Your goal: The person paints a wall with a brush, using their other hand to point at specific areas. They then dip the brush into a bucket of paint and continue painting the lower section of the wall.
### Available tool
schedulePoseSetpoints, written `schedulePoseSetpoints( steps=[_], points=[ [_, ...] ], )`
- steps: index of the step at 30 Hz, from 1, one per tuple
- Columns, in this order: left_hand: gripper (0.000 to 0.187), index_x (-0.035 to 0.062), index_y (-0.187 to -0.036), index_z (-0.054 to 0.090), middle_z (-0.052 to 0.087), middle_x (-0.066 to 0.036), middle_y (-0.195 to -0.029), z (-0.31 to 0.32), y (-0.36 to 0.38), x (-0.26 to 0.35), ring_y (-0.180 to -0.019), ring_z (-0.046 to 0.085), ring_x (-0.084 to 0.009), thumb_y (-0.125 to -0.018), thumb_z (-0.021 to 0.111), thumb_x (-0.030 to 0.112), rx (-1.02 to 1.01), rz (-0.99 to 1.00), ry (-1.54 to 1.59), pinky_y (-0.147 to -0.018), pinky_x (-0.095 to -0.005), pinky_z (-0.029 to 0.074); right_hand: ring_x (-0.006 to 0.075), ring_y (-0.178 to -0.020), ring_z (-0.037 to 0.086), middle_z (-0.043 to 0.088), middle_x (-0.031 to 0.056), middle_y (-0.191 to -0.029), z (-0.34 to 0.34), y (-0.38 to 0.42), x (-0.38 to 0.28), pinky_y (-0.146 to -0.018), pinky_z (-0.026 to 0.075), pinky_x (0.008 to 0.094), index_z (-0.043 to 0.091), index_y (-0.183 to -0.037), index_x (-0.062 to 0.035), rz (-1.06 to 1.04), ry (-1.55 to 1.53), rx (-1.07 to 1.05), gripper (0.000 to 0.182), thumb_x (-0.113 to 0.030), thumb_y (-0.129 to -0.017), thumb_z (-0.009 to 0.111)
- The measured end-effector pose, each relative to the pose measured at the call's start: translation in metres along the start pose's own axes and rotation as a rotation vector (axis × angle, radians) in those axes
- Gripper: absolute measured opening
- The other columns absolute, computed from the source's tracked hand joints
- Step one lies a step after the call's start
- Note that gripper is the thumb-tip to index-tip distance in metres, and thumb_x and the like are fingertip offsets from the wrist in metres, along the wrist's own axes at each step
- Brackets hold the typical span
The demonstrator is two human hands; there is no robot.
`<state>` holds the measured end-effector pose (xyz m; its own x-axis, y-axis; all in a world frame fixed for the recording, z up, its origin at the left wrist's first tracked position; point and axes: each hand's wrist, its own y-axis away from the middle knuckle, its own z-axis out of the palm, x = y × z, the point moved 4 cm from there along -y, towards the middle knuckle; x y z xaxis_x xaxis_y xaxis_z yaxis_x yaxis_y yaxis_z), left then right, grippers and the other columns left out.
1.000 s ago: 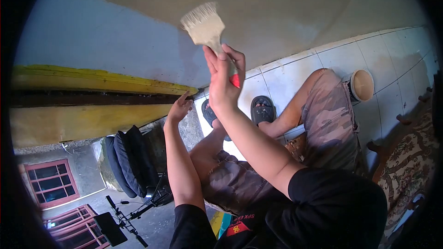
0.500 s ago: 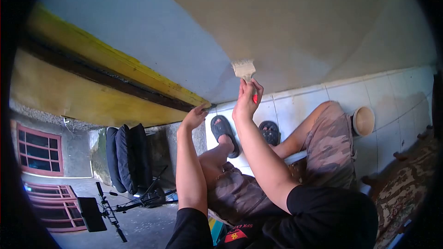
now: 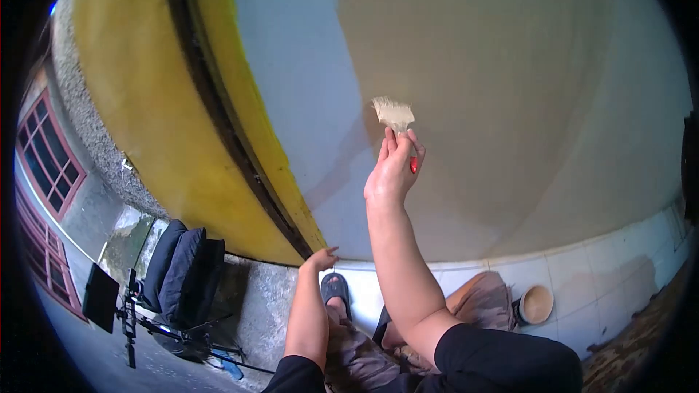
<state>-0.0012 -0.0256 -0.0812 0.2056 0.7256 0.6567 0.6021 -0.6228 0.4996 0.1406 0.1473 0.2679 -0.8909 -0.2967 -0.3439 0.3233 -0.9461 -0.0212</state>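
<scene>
My right hand (image 3: 395, 171) grips a paintbrush (image 3: 394, 113) with pale bristles and a red spot on its handle. The bristles are at the wall, near where a beige-brown painted area (image 3: 466, 65) meets a light blue-grey area (image 3: 291, 51). My left hand (image 3: 320, 259) is low at the bottom corner of the yellow frame (image 3: 240, 94), fingers stretched out with nothing in them. A round container (image 3: 536, 304) with beige paint stands on the white tiles, right of my knee.
A dark folded chair or cushion (image 3: 178, 273) and a stand with a black panel (image 3: 101, 300) are at lower left. Windows with pink frames (image 3: 51, 153) lie beyond. A brown patterned cloth (image 3: 641, 327) is at lower right.
The view has tilted up along the wall. My right hand has carried the brush higher on the wall, while my left hand stays by the frame's bottom corner.
</scene>
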Motion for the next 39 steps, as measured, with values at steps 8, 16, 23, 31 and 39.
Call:
schedulePoseSetpoints(
  steps=[8, 16, 23, 31, 39],
  points=[
    [0.065, 0.0172, -0.144, 0.035, 0.062, -0.019, -0.117, 0.008, -0.003, 0.015, -0.104, 0.063, -0.0258, -0.086, 0.06, 0.035, 0.015, 0.139, -0.166, -0.085, -0.0362, 0.051, 0.0212, -0.089, 0.064, 0.063, 0.0111, -0.097, 0.167, -0.008, -0.107, -0.073, 0.052, 0.0349, 0.055, -0.105, -0.0013, -0.927, 0.742, -0.74, 0.019, -0.009, -0.088, 0.059],
    [0.062, 0.0149, -0.139, 0.043, 0.052, -0.016, -0.133, 0.017, -0.019, 0.029, -0.123, 0.05, -0.0309, -0.083, 0.06, 0.036, -0.038, 0.113, -0.108, -0.104, -0.0365, 0.039, 0.0344, -0.081, 0.063, 0.064, 0.0143, -0.094, 0.309, -0.035, -0.151, -0.07, 0.054, 0.0402, 0.053, -0.101, -0.0036, -1.881, 1.218, -1.034, 0.022, -0.006, -0.081, 0.062],
    [0.059, 0.0184, -0.139, 0.043, 0.058, -0.016, -0.125, 0.006, -0.017, 0.043, -0.11, 0.058, -0.0282, -0.084, 0.06, 0.033, -0.014, 0.141, -0.215, -0.094, -0.0378, 0.047, 0.0303, -0.083, 0.06, 0.059, 0.012, -0.085, 0.214, -0.057, -0.128, -0.069, 0.05, 0.0405, 0.049, -0.092, -0.005, -1.595, 1.609, -1.473, 0.013, -0.007, -0.083, 0.058],
    [0.055, 0.0137, -0.138, 0.044, 0.065, -0.019, -0.112, 0.012, 0.022, 0.038, -0.086, 0.066, -0.0237, -0.087, 0.06, 0.029, -0.066, 0.102, -0.052, -0.079, -0.0353, 0.053, 0.0319, -0.081, 0.061, 0.062, 0.0129, -0.093, -0.083, -0.058, -0.192, -0.068, 0.05, 0.0389, 0.056, -0.101, -0.0053, -0.772, 1.741, -1.405, 0.017, -0.01, -0.085, 0.06],
    [0.048, 0.0065, -0.132, 0.051, 0.065, -0.02, -0.112, 0.003, 0.036, 0.049, -0.101, 0.064, -0.0261, -0.088, 0.058, 0.025, 0.109, 0.069, -0.141, -0.087, -0.0336, 0.05, 0.0271, -0.101, 0.062, 0.06, 0.0142, -0.113, -0.445, -0.045, -0.363, -0.087, 0.052, 0.0366, 0.054, -0.114, -0.0008, -0.328, 1.095, 0.307, 0.028, -0.016, -0.091, 0.06]
  ],
)
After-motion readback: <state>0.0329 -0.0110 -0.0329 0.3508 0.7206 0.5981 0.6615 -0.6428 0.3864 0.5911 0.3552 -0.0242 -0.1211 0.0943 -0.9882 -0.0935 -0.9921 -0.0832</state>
